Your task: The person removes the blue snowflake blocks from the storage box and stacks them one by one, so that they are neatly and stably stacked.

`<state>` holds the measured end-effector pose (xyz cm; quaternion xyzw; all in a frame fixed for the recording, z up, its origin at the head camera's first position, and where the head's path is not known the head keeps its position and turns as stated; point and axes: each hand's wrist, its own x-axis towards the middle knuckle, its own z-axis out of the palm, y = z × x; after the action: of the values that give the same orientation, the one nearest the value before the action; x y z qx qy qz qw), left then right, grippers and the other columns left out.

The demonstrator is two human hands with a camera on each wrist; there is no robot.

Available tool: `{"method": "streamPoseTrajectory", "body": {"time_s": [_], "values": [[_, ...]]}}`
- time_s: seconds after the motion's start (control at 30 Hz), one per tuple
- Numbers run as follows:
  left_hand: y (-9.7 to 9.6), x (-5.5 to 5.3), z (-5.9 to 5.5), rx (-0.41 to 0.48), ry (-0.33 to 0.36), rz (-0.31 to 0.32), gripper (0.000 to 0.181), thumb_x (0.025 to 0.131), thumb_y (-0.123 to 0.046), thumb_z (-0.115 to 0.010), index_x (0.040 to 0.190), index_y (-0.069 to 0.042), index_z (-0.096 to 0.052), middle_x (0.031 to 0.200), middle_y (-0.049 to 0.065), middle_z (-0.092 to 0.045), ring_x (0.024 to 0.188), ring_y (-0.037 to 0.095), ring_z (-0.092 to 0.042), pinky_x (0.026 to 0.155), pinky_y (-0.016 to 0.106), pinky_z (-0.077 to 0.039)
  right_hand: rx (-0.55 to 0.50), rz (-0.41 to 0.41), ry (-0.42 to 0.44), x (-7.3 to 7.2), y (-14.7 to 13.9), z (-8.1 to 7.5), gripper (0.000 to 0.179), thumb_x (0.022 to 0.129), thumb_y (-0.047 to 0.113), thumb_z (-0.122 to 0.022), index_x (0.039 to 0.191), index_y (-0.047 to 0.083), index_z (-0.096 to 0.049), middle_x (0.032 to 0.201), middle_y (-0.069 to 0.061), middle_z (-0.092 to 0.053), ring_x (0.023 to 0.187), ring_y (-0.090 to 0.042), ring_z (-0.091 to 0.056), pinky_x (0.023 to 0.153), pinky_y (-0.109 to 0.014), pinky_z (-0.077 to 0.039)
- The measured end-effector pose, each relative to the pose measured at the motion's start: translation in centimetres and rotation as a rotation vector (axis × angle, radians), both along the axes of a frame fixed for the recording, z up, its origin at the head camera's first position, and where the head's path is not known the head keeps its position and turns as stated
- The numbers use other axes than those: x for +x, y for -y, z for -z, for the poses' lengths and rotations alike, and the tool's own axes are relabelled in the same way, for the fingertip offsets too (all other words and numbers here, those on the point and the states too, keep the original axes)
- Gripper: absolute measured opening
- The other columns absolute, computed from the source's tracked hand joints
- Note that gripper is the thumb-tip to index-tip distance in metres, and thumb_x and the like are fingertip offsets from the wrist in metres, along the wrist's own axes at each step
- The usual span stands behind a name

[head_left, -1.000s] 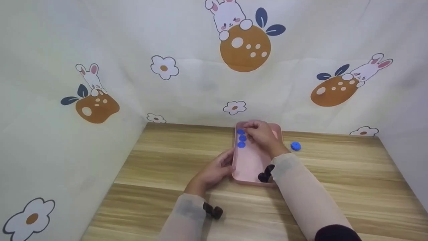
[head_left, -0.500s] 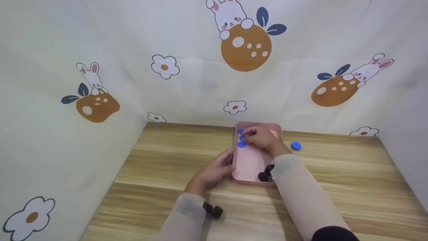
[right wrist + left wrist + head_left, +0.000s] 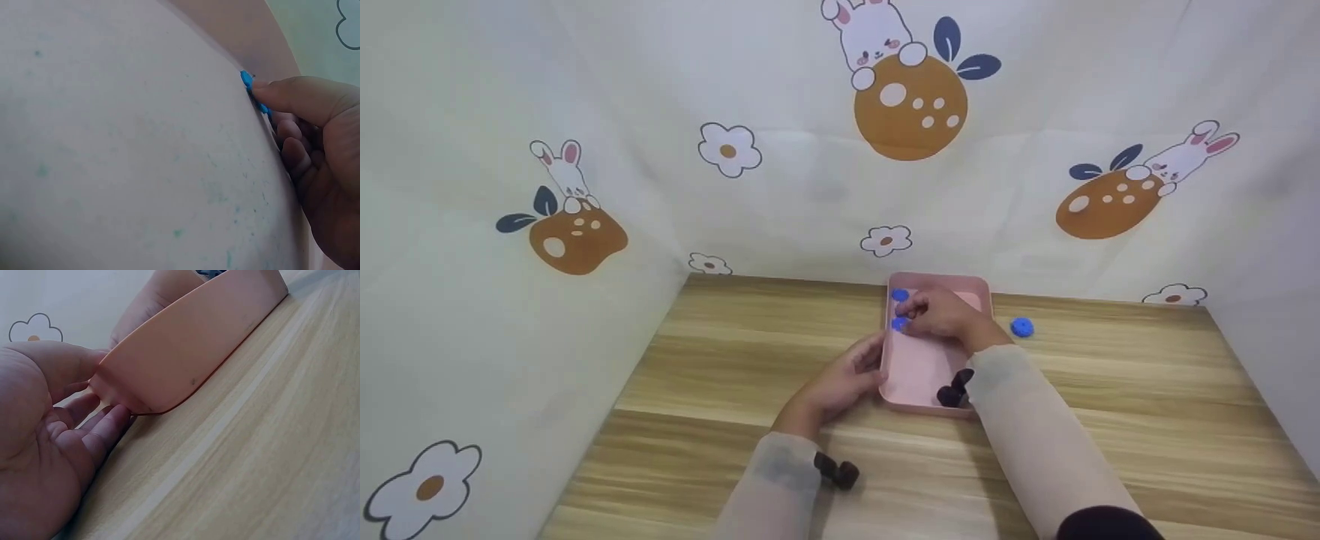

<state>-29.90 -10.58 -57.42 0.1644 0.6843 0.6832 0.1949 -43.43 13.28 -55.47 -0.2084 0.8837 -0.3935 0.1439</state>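
A pink tray (image 3: 924, 367) lies near the back wall. Along its left side, small blue flower-shaped pieces (image 3: 899, 295) form a row. My right hand (image 3: 949, 315) reaches in from the right. Its thumb and fingers pinch at a blue piece in the middle of the row, which they mostly hide. In the right wrist view the thumb lies across the blue piece (image 3: 246, 78), with the other fingers curled below. My left hand (image 3: 844, 381) rests against the tray's left outer wall. The left wrist view has its fingertips touching the tray's corner (image 3: 169, 365).
Another blue piece (image 3: 1022, 327) sits on the wooden table (image 3: 720, 360) just right of the tray. A patterned cloth wall (image 3: 795, 202) rises close behind the tray and continues on both sides. Dark camera mounts (image 3: 838, 472) stick out at the wrists.
My right hand has moved along the row toward me, from the farthest blue piece to the middle one. The far piece is now uncovered. My left hand and the tray have stayed put.
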Motion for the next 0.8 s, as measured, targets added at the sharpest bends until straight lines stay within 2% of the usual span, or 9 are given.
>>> {"method": "streamPoseTrajectory", "body": {"time_s": [0.17,0.37,0.57,0.67,0.8], "values": [[-0.01,-0.03,0.03,0.003,-0.003,0.0,0.075,0.104,0.0,-0.058,0.17,-0.007,-0.025,0.179,0.015,-0.025,0.167,0.034,-0.023,0.137,0.049,-0.024,0.042,-0.046,-0.04,0.09,0.14,-0.2,0.033,0.088,0.015,-0.084,0.121,0.016,-0.082,0.108,-0.004,-0.073,0.095,-0.018,-0.059,0.083,-0.027,-0.052],[0.05,0.01,0.0,0.008,-0.007,0.007,0.075,0.104,-0.001,-0.058,0.171,-0.005,-0.022,0.179,0.017,-0.023,0.167,0.036,-0.021,0.137,0.05,-0.023,0.083,-0.032,-0.023,0.3,0.39,-0.34,0.034,0.088,0.017,-0.084,0.122,0.02,-0.082,0.108,-0.003,-0.069,0.098,-0.019,-0.058,0.085,-0.028,-0.051],[0.03,0.1,-0.07,0.014,-0.004,0.009,0.075,0.104,0.001,-0.057,0.17,-0.004,-0.022,0.178,0.019,-0.023,0.167,0.037,-0.022,0.136,0.051,-0.024,0.109,-0.018,-0.014,0.53,0.61,-0.5,0.031,0.088,0.018,-0.081,0.119,0.018,-0.08,0.112,-0.002,-0.074,0.102,-0.021,-0.062,0.09,-0.03,-0.054],[0.02,0.12,-0.14,-0.006,-0.001,-0.003,0.074,0.104,0.0,-0.058,0.17,-0.006,-0.024,0.178,0.018,-0.025,0.166,0.035,-0.024,0.136,0.05,-0.025,0.098,-0.003,-0.016,0.6,0.53,-0.45,0.029,0.087,0.018,-0.081,0.116,0.018,-0.077,0.108,-0.001,-0.073,0.1,-0.02,-0.062,0.09,-0.03,-0.054],[0.01,0.08,-0.18,-0.014,-0.004,-0.004,0.074,0.105,-0.001,-0.058,0.17,-0.006,-0.025,0.178,0.017,-0.026,0.166,0.035,-0.025,0.136,0.05,-0.025,0.02,0.018,0.007,0.55,0.22,-0.16,0.03,0.086,0.016,-0.083,0.115,0.017,-0.076,0.104,-0.003,-0.071,0.097,-0.021,-0.061,0.088,-0.03,-0.053]]}}
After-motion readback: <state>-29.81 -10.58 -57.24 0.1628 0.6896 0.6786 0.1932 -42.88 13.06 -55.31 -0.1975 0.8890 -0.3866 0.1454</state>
